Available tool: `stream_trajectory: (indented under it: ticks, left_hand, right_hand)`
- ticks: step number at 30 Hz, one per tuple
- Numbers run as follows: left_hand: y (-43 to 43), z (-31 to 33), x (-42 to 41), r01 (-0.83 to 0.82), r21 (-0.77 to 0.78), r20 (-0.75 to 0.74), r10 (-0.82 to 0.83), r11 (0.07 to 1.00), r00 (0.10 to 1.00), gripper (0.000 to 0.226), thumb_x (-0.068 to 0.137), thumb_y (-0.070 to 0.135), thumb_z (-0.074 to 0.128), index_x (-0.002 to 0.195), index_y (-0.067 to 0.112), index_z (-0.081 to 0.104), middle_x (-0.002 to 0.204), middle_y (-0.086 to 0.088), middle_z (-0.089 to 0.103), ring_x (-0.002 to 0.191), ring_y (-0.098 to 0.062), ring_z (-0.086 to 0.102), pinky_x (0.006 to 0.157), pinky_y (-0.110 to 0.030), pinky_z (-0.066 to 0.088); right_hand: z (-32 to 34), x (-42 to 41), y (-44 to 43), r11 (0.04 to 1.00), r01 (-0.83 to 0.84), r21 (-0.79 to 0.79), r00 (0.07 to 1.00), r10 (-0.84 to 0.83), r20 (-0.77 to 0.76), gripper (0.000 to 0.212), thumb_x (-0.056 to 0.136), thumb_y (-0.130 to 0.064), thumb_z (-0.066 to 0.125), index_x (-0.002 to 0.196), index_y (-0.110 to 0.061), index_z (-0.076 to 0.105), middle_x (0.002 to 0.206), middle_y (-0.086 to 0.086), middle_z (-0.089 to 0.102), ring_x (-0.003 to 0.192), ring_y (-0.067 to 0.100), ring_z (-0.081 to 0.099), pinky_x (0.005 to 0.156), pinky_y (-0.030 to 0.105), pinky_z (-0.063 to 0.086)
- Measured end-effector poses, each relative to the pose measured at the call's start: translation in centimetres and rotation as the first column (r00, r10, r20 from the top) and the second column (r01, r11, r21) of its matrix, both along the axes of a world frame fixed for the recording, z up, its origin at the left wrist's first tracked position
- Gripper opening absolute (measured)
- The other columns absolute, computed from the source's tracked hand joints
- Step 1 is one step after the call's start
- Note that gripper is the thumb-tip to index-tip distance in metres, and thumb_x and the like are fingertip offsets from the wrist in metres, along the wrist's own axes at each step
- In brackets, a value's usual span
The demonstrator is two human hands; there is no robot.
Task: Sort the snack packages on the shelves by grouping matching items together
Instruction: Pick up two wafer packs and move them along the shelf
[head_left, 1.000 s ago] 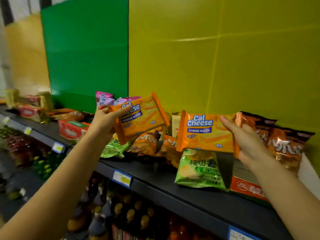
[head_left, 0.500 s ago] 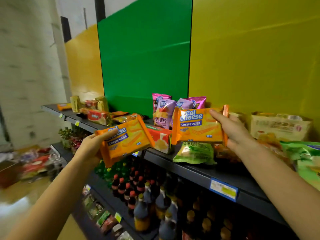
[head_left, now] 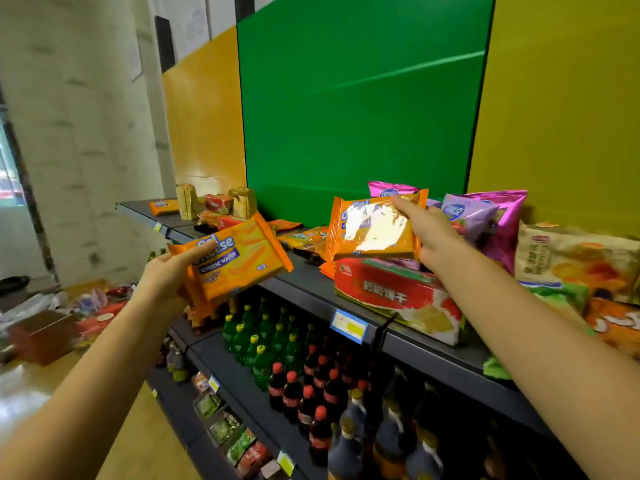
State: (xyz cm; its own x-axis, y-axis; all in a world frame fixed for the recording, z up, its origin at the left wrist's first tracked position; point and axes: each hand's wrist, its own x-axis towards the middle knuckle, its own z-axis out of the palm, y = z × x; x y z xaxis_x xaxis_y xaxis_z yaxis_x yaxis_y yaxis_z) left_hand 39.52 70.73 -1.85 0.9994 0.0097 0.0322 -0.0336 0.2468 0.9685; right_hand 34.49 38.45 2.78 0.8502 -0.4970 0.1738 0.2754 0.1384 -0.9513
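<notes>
My left hand (head_left: 166, 271) grips an orange Cal Cheese wafer pack (head_left: 239, 258) out in front of the top shelf's edge. A second orange Cal Cheese pack (head_left: 367, 230), shining with glare, is held by my right hand (head_left: 429, 237) above the top shelf (head_left: 415, 344), over a red and white cracker pack (head_left: 398, 296). Another orange wafer pack (head_left: 162, 206) lies at the shelf's far left end. Purple and pink chip bags (head_left: 485, 216) stand behind my right hand.
Beige, green and orange snack bags (head_left: 575, 258) crowd the shelf's right. Small tan boxes (head_left: 187, 202) and red packs sit far left. Green and red-capped bottles (head_left: 277, 348) fill the lower shelf. Boxes and packs (head_left: 52, 327) litter the floor at left.
The view has swung left along the shelf. Both hands carried their wafer packs leftward; the right pack now tilts flatter and catches glare above the red cracker pack.
</notes>
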Motion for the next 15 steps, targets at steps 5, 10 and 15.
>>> stream_trajectory:
  ticks: [5, 10, 15]
  left_hand:
    - [0.7, 1.6, 7.2, -0.048, -0.003, 0.136, 0.048, 0.999, 0.990, 0.021, 0.076, 0.021, 0.072, 0.090, 0.011, 0.061, 0.087, -0.009, 0.068, 0.054, -0.012, 0.070, 0.047, -0.031, 0.058]
    - [0.6, 4.1, 14.8, -0.064, -0.024, 0.235, 0.068, 0.998, 0.970, 0.011, 0.079, 0.017, 0.069, 0.083, 0.010, 0.061, 0.065, -0.004, 0.072, 0.048, -0.009, 0.068, 0.041, -0.027, 0.055]
    - [0.4, 5.1, 21.8, -0.075, 0.002, 0.282, 0.071, 0.997, 0.957, 0.013, 0.076, 0.021, 0.072, 0.080, 0.013, 0.062, 0.074, -0.003, 0.071, 0.063, -0.014, 0.069, 0.060, -0.034, 0.055]
  right_hand:
    - [1.0, 9.1, 1.0, 0.995, 0.053, -0.083, 0.999, -0.054, -0.008, 0.037, 0.071, -0.032, 0.072, 0.098, -0.009, 0.059, 0.109, 0.018, 0.066, 0.089, 0.032, 0.067, 0.082, 0.054, 0.054]
    - [3.2, 17.2, 1.7, 0.987, 0.098, -0.127, 0.995, -0.100, -0.004, 0.043, 0.073, -0.033, 0.071, 0.104, -0.006, 0.060, 0.110, 0.017, 0.066, 0.094, 0.032, 0.067, 0.080, 0.047, 0.056]
    - [3.6, 23.4, 2.2, 0.981, 0.113, -0.158, 0.992, -0.120, -0.034, 0.035, 0.080, -0.031, 0.067, 0.102, -0.006, 0.055, 0.102, 0.013, 0.067, 0.088, 0.030, 0.068, 0.078, 0.045, 0.057]
